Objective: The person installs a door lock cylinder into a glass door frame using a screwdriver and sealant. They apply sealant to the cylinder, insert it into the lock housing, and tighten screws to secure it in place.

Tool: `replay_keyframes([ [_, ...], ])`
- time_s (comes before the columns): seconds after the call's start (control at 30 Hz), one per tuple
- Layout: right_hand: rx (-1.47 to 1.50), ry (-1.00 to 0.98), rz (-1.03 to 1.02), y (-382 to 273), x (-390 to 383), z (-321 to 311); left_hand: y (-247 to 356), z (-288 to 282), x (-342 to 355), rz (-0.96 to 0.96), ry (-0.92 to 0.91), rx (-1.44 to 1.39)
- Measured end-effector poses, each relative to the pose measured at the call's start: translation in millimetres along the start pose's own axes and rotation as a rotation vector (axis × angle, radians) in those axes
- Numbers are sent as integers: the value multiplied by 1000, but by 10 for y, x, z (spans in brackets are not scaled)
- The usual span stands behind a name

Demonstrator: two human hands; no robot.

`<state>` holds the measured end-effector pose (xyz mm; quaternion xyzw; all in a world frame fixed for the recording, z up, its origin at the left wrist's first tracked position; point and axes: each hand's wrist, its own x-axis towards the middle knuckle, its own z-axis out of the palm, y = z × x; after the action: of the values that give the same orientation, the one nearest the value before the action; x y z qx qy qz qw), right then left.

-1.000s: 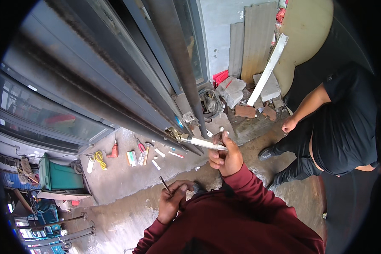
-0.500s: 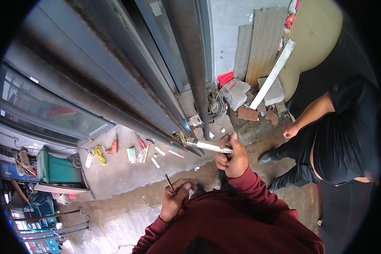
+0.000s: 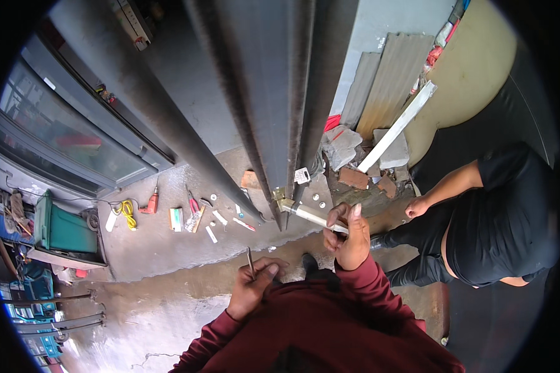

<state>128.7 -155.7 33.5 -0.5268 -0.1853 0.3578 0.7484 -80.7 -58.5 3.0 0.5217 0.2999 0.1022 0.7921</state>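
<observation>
My right hand [image 3: 350, 236] grips a white, bar-shaped handle [image 3: 314, 215] with a metallic collar at its far end. That end meets a brass-coloured fitting [image 3: 279, 194] low on the edge of a tall dark grey door panel [image 3: 274, 93]; whether it is fixed there I cannot tell. My right thumb points up and the fingers curl round the near end. To the left, my left hand [image 3: 255, 286] is closed on a slim dark metal rod [image 3: 250, 258] sticking up from the fist, its lower part hidden. The rod touches nothing else.
On the concrete step lie a red drill [image 3: 149, 204], a yellow cord [image 3: 127, 214], red-handled pliers [image 3: 193, 202] and small parts. A green bin [image 3: 68, 227] stands left. Bricks [image 3: 353, 178] and a white strip [image 3: 398, 127] lie right, near a person in black [image 3: 485, 217].
The grey panel now appears more upright and nearly edge-on, with an indoor floor showing to its left. My right hand has shifted slightly right and down, still holding the handle.
</observation>
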Motion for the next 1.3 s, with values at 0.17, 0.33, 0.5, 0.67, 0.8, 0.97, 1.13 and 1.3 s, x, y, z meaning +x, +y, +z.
replay_keyframes([
  [0.17,-60,19,-23,-23,-29,72,-37,-76,-8,61,-26,19],
  [0.33,-159,47,-109,-20,-72,145,-68,-151,-26,63,-18,-7],
  [0.5,-194,66,-128,-19,-75,174,-75,-188,-63,54,-20,-33],
  [0.67,-206,78,-118,-57,-69,201,-67,-189,-85,12,-6,-52],
  [0.8,-214,81,-112,-68,-72,221,-76,-183,-93,40,-14,-81],
  [0.97,-186,40,-126,-52,-61,193,-71,-180,-101,22,-2,-82],
  [1.13,-178,4,-102,-101,-55,189,-62,-187,-111,42,0,-96],
  [1.3,-312,-55,-59,-273,-67,235,-78,-196,-93,76,0,-63],
])
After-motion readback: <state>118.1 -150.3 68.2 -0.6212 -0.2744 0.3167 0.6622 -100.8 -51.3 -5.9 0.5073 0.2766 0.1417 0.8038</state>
